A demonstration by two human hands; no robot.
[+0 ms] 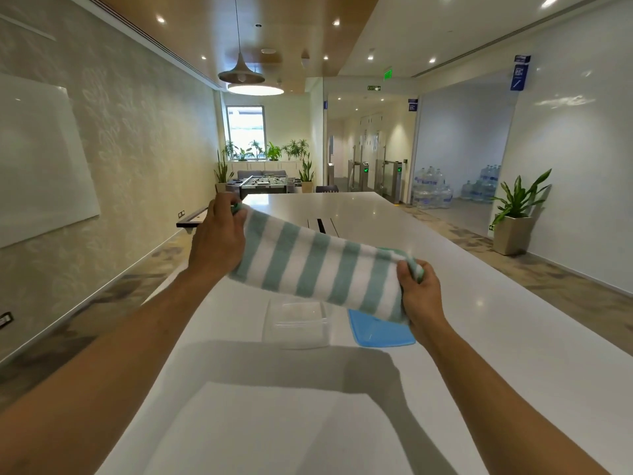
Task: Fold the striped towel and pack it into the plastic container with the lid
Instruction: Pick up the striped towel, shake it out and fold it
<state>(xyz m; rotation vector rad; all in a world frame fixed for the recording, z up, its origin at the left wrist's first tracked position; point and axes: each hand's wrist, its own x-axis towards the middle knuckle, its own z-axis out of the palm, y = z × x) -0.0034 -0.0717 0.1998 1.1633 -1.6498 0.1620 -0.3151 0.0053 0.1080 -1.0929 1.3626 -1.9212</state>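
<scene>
Here, 2 bare hands hold 1 striped towel (318,265) in the air above a long white table (479,323). The towel is folded into a long band with teal and white stripes running across it, and it stretches at a slant between the hands, its left end higher and farther away, its right end lower and nearer. The left hand (219,234) is closed around the far left end, with a bit of teal edge showing above the fingers. The right hand (419,293) is clenched on the near right end, where the cloth bunches in the fist.

Below the towel, 1 clear plastic container (296,323) sits on the table, open at the top; it is see-through and nothing shows inside it. Just beside it on the right lies 1 blue lid (380,330), flat on the table, partly covered in view by the towel's right end and the right hand. The container and the lid lie close together; whether they touch cannot be told.

Along the right wall stands 1 potted plant (517,217) in a pale square planter, and farther back a stack of water bottles (435,190) rests on the floor. At the far end of the room is 1 foosball table (263,183). Overhead hang 2 pendant lamps (241,73).
</scene>
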